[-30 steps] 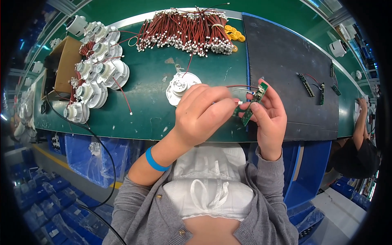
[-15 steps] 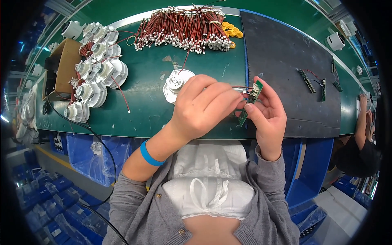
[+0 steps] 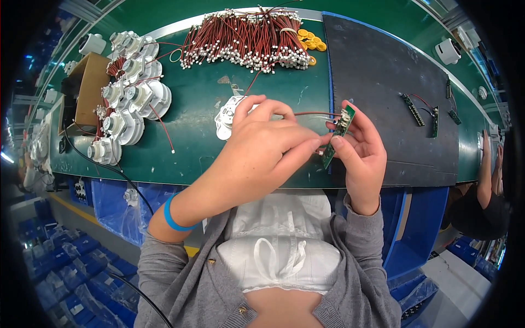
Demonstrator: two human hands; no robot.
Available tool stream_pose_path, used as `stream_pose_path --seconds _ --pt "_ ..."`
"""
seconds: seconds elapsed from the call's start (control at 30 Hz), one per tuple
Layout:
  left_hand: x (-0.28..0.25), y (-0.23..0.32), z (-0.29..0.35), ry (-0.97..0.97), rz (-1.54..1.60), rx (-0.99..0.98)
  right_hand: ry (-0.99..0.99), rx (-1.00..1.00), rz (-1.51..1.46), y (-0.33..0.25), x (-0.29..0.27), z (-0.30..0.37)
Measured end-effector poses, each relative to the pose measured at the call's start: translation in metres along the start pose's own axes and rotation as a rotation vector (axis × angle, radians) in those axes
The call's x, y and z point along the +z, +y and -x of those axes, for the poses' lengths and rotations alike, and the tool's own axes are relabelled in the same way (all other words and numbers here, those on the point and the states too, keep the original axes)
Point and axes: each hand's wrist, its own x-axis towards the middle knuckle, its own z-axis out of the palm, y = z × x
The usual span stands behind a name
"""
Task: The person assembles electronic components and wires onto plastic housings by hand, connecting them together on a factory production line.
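A narrow green circuit board [image 3: 330, 153] with white connectors along its upper part stands tilted in my right hand [image 3: 361, 156], held between thumb and fingers. Red wires [image 3: 311, 113] run from behind my left hand [image 3: 262, 145] to the board's upper connectors. My left thumb and index finger are pinched together at the board's left edge. A small white wire plug [image 3: 321, 153] shows at those fingertips; its wire is hidden by the hand. Behind my left knuckles, a white round motor-like part [image 3: 225, 121] with a red wire lies on the green table [image 3: 191, 147], partly covered.
Several similar white parts [image 3: 123, 128] line the left, beside a cardboard box [image 3: 92, 90]. A large bundle of red wires [image 3: 240, 41] and yellow discs [image 3: 313, 41] lie at the back. On the black mat [image 3: 377, 82] rest wired circuit boards [image 3: 413, 109]. A co-worker's arm [image 3: 484, 169] is far right.
My left hand has turned flatter, and its fingertips have moved down along the board's edge from the upper connectors. More red wire shows at the board. My right hand has barely moved.
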Motion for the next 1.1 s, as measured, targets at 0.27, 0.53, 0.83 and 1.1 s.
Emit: stream_pose_path --seconds 0.27,0.53,0.83,1.1 --pt "-0.017 -0.001 -0.009 -0.293 -0.020 -0.030 0.025 0.018 -0.004 -0.003 -0.004 -0.001" --pt "-0.016 -0.007 -0.003 -0.253 -0.310 0.079 0.034 0.010 -0.003 -0.002 -0.010 -0.002" --pt "-0.013 -0.001 -0.011 -0.218 -0.119 -0.049 -0.011 0.027 -0.027 -0.004 -0.010 0.001" --pt "-0.019 0.004 -0.011 -0.246 0.027 -0.148 -0.026 0.043 -0.060 -0.004 -0.002 0.015"
